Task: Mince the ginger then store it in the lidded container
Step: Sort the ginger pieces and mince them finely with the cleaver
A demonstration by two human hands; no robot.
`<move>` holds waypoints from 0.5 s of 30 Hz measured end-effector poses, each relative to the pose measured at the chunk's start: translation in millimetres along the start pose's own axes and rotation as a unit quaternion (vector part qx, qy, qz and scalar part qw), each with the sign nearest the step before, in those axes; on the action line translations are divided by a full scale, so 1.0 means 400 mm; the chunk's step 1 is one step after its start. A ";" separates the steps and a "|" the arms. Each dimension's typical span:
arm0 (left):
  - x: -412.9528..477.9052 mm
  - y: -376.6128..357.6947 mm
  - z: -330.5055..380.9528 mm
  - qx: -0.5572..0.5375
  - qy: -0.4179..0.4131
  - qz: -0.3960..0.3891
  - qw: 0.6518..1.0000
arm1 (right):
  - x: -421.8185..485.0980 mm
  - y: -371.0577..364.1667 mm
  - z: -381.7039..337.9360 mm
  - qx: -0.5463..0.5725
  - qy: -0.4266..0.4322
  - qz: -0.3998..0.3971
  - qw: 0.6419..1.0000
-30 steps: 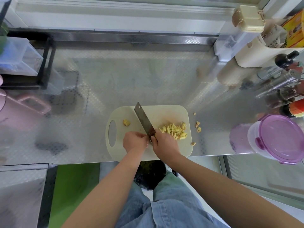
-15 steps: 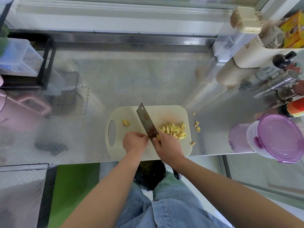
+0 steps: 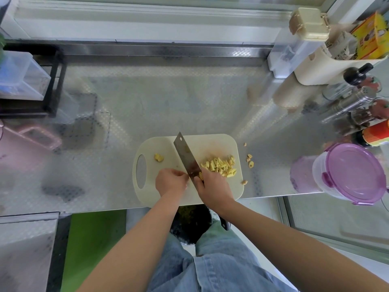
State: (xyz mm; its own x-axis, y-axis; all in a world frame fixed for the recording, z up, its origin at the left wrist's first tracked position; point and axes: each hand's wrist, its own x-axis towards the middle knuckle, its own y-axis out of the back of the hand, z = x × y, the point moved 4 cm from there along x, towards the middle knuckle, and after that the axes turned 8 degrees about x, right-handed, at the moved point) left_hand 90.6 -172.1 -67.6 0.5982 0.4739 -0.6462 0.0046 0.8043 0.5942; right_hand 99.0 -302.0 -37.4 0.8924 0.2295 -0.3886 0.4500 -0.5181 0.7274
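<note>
Now knife (image 3: 186,157) nearer ginger (image 3: 219,166) — tip away-left, diagonal

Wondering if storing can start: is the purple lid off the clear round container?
No, the purple round lid sits in place on top of the clear plastic container.

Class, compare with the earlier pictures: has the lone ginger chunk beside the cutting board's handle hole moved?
No. The ginger chunk lies just as before, up and right of the handle hole in the cutting board.
</note>
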 end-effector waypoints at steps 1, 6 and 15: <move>0.000 0.000 0.001 0.002 -0.002 0.001 1.000 | 0.001 -0.001 0.001 0.001 -0.001 0.001 1.000; 0.001 -0.002 0.000 0.002 -0.005 0.001 1.000 | 0.001 -0.012 0.004 -0.002 0.002 0.004 1.000; 0.009 -0.005 0.003 0.027 -0.011 0.005 1.000 | 0.011 -0.030 0.001 -0.001 -0.002 0.001 1.000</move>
State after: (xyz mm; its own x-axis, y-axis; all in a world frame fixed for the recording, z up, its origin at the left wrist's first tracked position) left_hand 93.6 -172.6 -70.5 0.6154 0.4736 -0.6300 0.0412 0.7789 0.6258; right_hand 97.5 -295.3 -48.0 0.8930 0.2252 -0.3897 0.4485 -0.5169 0.7291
